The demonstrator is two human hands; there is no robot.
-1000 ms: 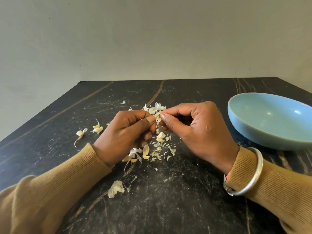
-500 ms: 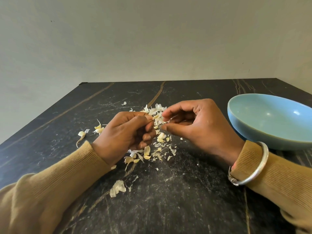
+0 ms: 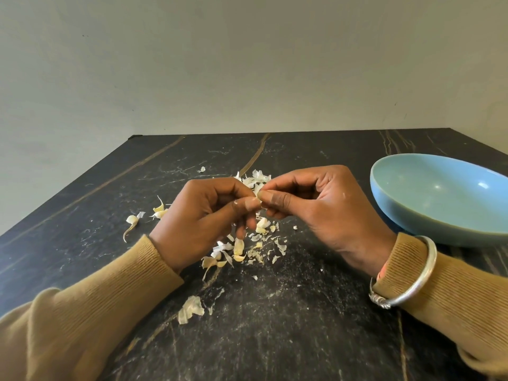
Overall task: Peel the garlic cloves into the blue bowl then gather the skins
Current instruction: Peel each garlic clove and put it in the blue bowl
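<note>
My left hand [image 3: 204,218] and my right hand [image 3: 321,209] meet fingertip to fingertip above the table's middle, both pinching one small pale garlic clove [image 3: 258,194] that is mostly hidden by my thumbs. Below and behind the hands lies a scatter of garlic skins [image 3: 255,243] with a few cloves among them. More garlic pieces [image 3: 160,211] lie left of my left hand, and one torn skin [image 3: 190,309] lies nearer me. The blue bowl [image 3: 406,213] stands at the right, beside my right wrist; the inside that I see holds nothing.
The black marble table [image 3: 275,334] runs back to a plain wall. My right wrist carries a silver bangle [image 3: 409,284]. Both forearms in tan sleeves rest near the table's front edge.
Half a second ago my right fingers were spread a little apart from my left hand; now they have closed back onto the clove held at my left fingertips.
</note>
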